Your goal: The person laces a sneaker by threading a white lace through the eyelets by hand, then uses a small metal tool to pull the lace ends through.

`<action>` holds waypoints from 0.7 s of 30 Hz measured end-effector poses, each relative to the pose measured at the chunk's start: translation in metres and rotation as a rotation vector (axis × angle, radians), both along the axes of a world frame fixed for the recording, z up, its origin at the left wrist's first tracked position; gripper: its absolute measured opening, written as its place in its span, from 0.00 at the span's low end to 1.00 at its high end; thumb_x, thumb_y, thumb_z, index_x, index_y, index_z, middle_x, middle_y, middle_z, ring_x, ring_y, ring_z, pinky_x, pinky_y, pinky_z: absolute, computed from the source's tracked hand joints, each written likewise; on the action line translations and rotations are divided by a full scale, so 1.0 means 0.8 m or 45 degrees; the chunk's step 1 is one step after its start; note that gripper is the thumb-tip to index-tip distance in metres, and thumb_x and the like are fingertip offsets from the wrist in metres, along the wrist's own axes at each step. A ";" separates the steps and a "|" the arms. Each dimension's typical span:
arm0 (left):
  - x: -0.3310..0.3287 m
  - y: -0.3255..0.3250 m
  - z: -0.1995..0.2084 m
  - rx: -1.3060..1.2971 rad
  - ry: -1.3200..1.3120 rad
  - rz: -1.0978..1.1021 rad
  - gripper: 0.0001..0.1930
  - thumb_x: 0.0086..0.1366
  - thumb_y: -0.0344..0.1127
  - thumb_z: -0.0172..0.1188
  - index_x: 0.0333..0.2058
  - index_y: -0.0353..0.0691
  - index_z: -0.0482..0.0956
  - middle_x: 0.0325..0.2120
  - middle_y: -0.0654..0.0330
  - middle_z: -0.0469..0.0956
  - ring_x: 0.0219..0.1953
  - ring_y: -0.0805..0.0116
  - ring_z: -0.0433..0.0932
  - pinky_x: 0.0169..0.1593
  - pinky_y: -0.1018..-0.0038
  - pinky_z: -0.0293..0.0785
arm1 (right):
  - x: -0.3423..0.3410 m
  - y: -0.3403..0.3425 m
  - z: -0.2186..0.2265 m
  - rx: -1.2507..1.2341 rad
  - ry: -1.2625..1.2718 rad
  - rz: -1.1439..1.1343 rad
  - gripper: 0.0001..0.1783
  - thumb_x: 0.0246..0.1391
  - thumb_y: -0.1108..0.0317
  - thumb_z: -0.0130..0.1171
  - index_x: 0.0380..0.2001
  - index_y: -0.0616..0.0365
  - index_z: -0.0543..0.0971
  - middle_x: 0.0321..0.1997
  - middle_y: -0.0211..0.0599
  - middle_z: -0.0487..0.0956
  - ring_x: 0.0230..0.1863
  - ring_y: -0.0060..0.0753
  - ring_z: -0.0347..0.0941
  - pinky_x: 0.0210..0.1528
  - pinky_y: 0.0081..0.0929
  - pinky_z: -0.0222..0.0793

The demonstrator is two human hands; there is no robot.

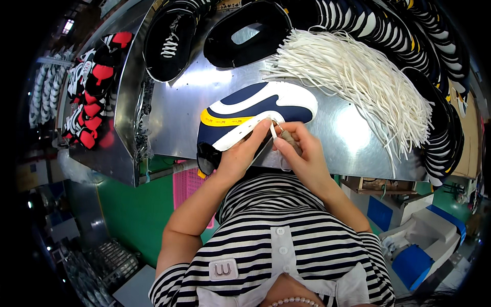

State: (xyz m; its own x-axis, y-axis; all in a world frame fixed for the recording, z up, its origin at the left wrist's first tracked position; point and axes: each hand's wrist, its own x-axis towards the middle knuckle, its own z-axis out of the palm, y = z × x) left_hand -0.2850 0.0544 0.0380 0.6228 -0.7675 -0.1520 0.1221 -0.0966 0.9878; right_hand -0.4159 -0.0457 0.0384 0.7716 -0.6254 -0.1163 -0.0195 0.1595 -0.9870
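Note:
A shoe upper (245, 105) in navy, white and yellow lies on the metal table right in front of me. My left hand (244, 149) grips its white eyelet strip, thumb on top near the eyelets. At the toe end of that strip, my right hand (303, 149) pinches a white shoelace (273, 132) between thumb and fingers, its end standing up by the left thumb. The rest of this lace passes down between my hands. Part of the upper's heel side is hidden by my left hand.
A big bundle of white laces (358, 77) covers the table's right side. Rows of stacked uppers (373, 25) curve behind it. Black uppers (171, 46) lie at the back; red-and-black ones (94, 92) stand left. A pink basket (186, 184) sits below the front edge of the table (179, 123).

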 end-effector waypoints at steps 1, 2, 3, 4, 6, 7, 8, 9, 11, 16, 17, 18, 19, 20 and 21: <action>0.000 -0.001 0.001 0.008 0.012 0.011 0.11 0.69 0.35 0.60 0.42 0.34 0.82 0.36 0.65 0.82 0.36 0.79 0.77 0.42 0.80 0.73 | -0.003 0.002 0.002 -0.009 -0.045 -0.033 0.11 0.62 0.70 0.58 0.43 0.66 0.74 0.30 0.36 0.80 0.31 0.22 0.76 0.35 0.20 0.71; 0.002 0.000 -0.001 0.046 0.000 0.015 0.11 0.68 0.36 0.60 0.42 0.34 0.82 0.36 0.65 0.82 0.36 0.78 0.78 0.42 0.79 0.73 | -0.007 -0.001 0.005 -0.045 -0.017 -0.040 0.11 0.63 0.72 0.56 0.45 0.66 0.71 0.34 0.40 0.82 0.37 0.27 0.79 0.39 0.23 0.74; 0.003 0.000 0.001 0.082 -0.023 -0.001 0.12 0.68 0.36 0.60 0.42 0.33 0.82 0.36 0.64 0.82 0.36 0.77 0.78 0.42 0.79 0.74 | -0.008 -0.005 0.008 -0.096 0.018 -0.015 0.10 0.63 0.72 0.56 0.45 0.66 0.72 0.35 0.41 0.82 0.38 0.28 0.79 0.40 0.23 0.74; 0.003 0.000 0.006 0.117 -0.046 -0.018 0.12 0.68 0.36 0.60 0.42 0.33 0.82 0.36 0.64 0.82 0.37 0.77 0.78 0.42 0.79 0.74 | -0.009 -0.010 0.011 -0.146 0.054 0.009 0.10 0.63 0.73 0.55 0.44 0.67 0.72 0.35 0.42 0.82 0.38 0.28 0.80 0.41 0.23 0.75; 0.003 -0.001 0.008 0.153 -0.109 -0.049 0.12 0.68 0.37 0.60 0.43 0.33 0.82 0.36 0.63 0.83 0.37 0.76 0.79 0.42 0.78 0.74 | -0.009 -0.018 0.013 -0.196 0.082 0.045 0.09 0.63 0.73 0.55 0.43 0.67 0.72 0.36 0.43 0.83 0.39 0.29 0.81 0.42 0.23 0.75; 0.002 -0.001 0.007 0.155 -0.150 -0.062 0.13 0.68 0.37 0.60 0.43 0.33 0.82 0.37 0.62 0.83 0.37 0.75 0.79 0.42 0.78 0.74 | -0.009 -0.020 0.013 -0.196 0.074 0.056 0.09 0.63 0.73 0.55 0.43 0.67 0.72 0.36 0.44 0.83 0.39 0.29 0.81 0.42 0.23 0.75; 0.002 -0.001 0.006 0.156 -0.190 -0.077 0.13 0.68 0.37 0.60 0.43 0.33 0.82 0.37 0.61 0.83 0.37 0.75 0.80 0.43 0.78 0.74 | -0.009 -0.023 0.013 -0.196 0.066 0.067 0.09 0.63 0.73 0.55 0.43 0.67 0.72 0.36 0.44 0.83 0.39 0.29 0.81 0.42 0.23 0.75; 0.002 -0.002 0.006 0.168 -0.198 -0.079 0.13 0.68 0.37 0.60 0.43 0.33 0.82 0.37 0.61 0.83 0.38 0.75 0.80 0.43 0.78 0.74 | -0.008 -0.024 0.013 -0.213 0.069 0.072 0.08 0.63 0.73 0.55 0.43 0.67 0.72 0.36 0.44 0.83 0.38 0.29 0.81 0.41 0.23 0.75; 0.003 -0.002 0.006 0.194 -0.215 -0.086 0.13 0.68 0.37 0.60 0.44 0.33 0.82 0.37 0.61 0.83 0.38 0.74 0.80 0.43 0.78 0.74 | -0.008 -0.027 0.015 -0.246 0.075 0.081 0.08 0.63 0.73 0.55 0.42 0.67 0.73 0.34 0.44 0.84 0.36 0.28 0.82 0.39 0.22 0.75; 0.002 0.001 0.007 0.190 -0.470 -0.185 0.12 0.67 0.34 0.60 0.44 0.33 0.82 0.39 0.58 0.84 0.40 0.69 0.82 0.45 0.75 0.75 | -0.008 -0.038 0.015 -0.400 0.130 0.146 0.10 0.61 0.72 0.56 0.42 0.66 0.70 0.29 0.45 0.83 0.32 0.35 0.82 0.35 0.24 0.74; 0.001 0.004 0.004 0.129 -0.605 -0.210 0.11 0.67 0.34 0.60 0.44 0.33 0.82 0.39 0.57 0.84 0.40 0.67 0.82 0.46 0.75 0.75 | -0.007 -0.040 0.015 -0.436 0.120 0.145 0.11 0.61 0.72 0.57 0.42 0.66 0.69 0.28 0.45 0.83 0.31 0.37 0.82 0.34 0.25 0.74; -0.001 0.004 0.008 0.068 -0.963 -0.233 0.12 0.66 0.32 0.60 0.46 0.34 0.82 0.42 0.55 0.83 0.43 0.64 0.82 0.50 0.73 0.75 | -0.004 -0.039 0.014 -0.416 0.173 0.146 0.11 0.60 0.71 0.57 0.41 0.65 0.69 0.27 0.45 0.82 0.30 0.41 0.82 0.33 0.28 0.74; 0.001 0.004 0.016 0.030 -1.086 -0.253 0.14 0.65 0.31 0.60 0.49 0.34 0.80 0.45 0.54 0.82 0.48 0.61 0.81 0.55 0.70 0.72 | 0.002 -0.037 0.014 -0.396 0.225 0.146 0.12 0.59 0.70 0.57 0.41 0.65 0.68 0.26 0.46 0.81 0.30 0.44 0.81 0.33 0.31 0.74; -0.002 0.001 0.024 0.089 -1.316 -0.302 0.15 0.65 0.30 0.60 0.50 0.34 0.79 0.47 0.53 0.81 0.50 0.60 0.80 0.56 0.69 0.71 | 0.007 -0.034 0.013 -0.375 0.277 0.147 0.13 0.59 0.70 0.58 0.40 0.64 0.67 0.26 0.46 0.81 0.29 0.47 0.80 0.32 0.33 0.74; -0.006 0.000 0.028 0.150 -1.549 -0.345 0.16 0.65 0.30 0.60 0.51 0.34 0.78 0.49 0.52 0.80 0.51 0.58 0.79 0.57 0.69 0.71 | 0.012 -0.030 0.011 -0.506 0.320 0.149 0.13 0.58 0.69 0.58 0.39 0.64 0.67 0.25 0.47 0.80 0.28 0.49 0.80 0.32 0.35 0.74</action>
